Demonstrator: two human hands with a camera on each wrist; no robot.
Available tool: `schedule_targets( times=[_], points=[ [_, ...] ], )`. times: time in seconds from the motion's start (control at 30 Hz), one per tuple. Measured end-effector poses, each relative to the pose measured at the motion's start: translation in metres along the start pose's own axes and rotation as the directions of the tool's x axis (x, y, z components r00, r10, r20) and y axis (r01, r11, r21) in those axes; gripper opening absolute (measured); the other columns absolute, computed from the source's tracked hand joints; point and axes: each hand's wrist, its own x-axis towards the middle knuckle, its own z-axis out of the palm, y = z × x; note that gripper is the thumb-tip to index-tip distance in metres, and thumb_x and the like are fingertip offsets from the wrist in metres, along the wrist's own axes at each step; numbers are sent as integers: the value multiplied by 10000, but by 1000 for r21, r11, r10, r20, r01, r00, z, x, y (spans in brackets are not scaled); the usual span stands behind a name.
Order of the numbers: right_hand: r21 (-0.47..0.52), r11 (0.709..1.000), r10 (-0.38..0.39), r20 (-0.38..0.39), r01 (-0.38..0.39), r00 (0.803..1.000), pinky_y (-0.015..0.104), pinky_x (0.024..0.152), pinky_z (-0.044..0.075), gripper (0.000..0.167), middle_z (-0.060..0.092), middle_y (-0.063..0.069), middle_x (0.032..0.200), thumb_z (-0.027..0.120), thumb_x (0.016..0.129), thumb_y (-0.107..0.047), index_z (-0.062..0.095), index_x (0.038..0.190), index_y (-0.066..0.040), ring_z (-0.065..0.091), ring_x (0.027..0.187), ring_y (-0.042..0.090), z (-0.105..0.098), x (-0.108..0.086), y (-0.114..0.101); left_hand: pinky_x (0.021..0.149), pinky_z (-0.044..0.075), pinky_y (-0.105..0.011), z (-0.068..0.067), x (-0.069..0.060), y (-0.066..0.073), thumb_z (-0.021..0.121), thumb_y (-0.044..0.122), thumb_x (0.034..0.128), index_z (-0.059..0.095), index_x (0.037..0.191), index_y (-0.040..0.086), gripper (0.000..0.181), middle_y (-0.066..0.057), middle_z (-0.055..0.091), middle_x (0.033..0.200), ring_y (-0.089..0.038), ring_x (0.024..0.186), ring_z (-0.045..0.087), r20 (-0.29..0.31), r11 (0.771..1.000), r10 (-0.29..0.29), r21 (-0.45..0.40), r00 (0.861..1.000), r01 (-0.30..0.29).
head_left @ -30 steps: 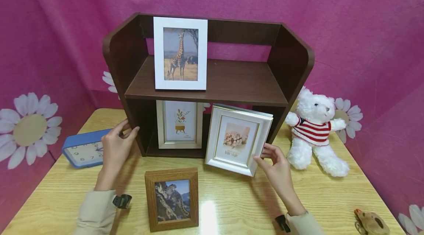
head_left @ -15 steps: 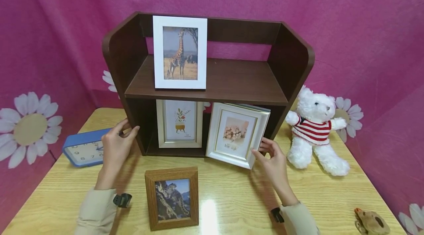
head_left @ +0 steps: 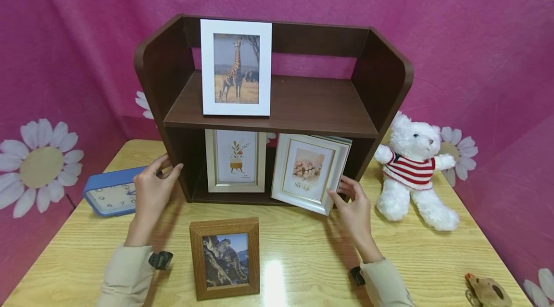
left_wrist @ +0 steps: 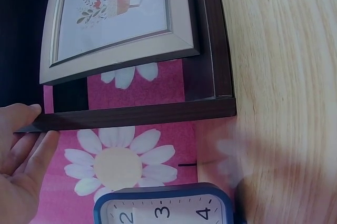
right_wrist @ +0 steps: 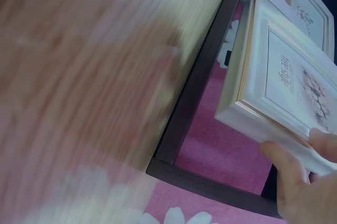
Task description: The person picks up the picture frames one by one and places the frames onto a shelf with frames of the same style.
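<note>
Low on the right in the dark brown bookshelf (head_left: 320,40), just below the upper board (head_left: 318,102), a white-and-gold photo frame (head_left: 303,172), tilted, with its lower right corner jutting forward out of the opening. Near this corner, a pinch by the right hand (head_left: 356,211), thumb on the front, fingers at the side and partly hidden. On the left side panel (head_left: 162,66), a pinch of the edge by the left hand (head_left: 153,189), thumb and fingers nearly together. As main worry: a turning or slipping of the frame, because of a hold at one side only, and then perhaps a fall onto the table (head_left: 311,259). Also possible: a catching of the top edge on the upper board, from too much lifting, or a knock against the cream-coloured frame (head_left: 236,162) just beside, from too much leftward push. Contact with the bottom board (head_left: 233,198): impossible to tell. From a strong jolt, some danger of toppling for the giraffe picture frame (head_left: 236,67) above.
</note>
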Motion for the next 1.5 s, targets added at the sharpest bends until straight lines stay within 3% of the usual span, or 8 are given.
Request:
schedule_targets(
  times=[0.17,0.3,0.47,0.63,0.7,0.9,1.13,1.5],
  points=[
    [-52,998,24,18,-23,1000,305,869,487,428,649,205,1077,705,830,0,575,1236,32,602,906,109,2,1,-3,636,381,24,-1,0,0,727,-41,786,660,1080,-109,309,-284,684,923,-417,757,674,4,1000,-12,-2,1000,12],
    [-100,995,23,29,-20,999,184,806,466,440,637,211,1103,685,857,-31,549,1270,35,611,976,276,4,2,-2,639,388,20,-1,-1,0,728,-44,783,662,1077,-108,308,-278,687,924,-415,756,673,2,1000,-7,1,1000,7],
    [-127,992,1,24,2,1000,146,744,449,448,646,191,1102,685,864,-51,544,1285,11,619,995,295,6,4,6,644,403,7,0,0,1,731,-41,781,667,1072,-100,303,-267,692,917,-399,754,676,-1,1000,2,5,1000,-2],
    [-171,984,-52,39,58,998,376,817,500,463,639,215,1115,666,872,-26,508,1301,44,620,1007,320,11,6,5,633,409,3,-1,1,0,740,-26,779,678,1066,-82,299,-248,700,909,24,729,635,-10,1000,-5,20,1000,6],
    [-186,980,-58,53,67,997,453,826,496,467,625,236,1125,648,884,-22,483,1313,62,610,1019,344,12,7,4,631,411,2,0,1,0,740,-27,778,679,1066,-80,299,-248,700,909,57,728,610,-10,1000,-9,18,1000,9],
    [-223,975,8,97,14,995,483,855,485,485,569,257,1199,591,935,-72,412,1366,60,565,1088,369,15,12,4,640,401,12,1,1,1,724,-41,786,669,1070,-94,295,-264,693,913,-405,754,676,-5,1000,-20,8,1000,20],
    [-178,979,117,115,-95,987,468,914,459,482,518,230,1278,545,967,-109,376,1405,0,512,1170,351,18,18,7,641,383,23,1,1,2,732,-36,784,663,1078,-101,309,-274,689,922,-418,748,676,-8,1000,-16,9,1000,16],
    [-146,985,104,55,-95,993,476,896,457,453,535,269,1241,528,958,-45,392,1382,39,516,1148,380,27,23,7,655,395,18,1,0,4,717,-54,791,662,1075,-109,295,-286,684,923,-436,759,669,-15,1000,-19,-19,1000,18]
  ],
)
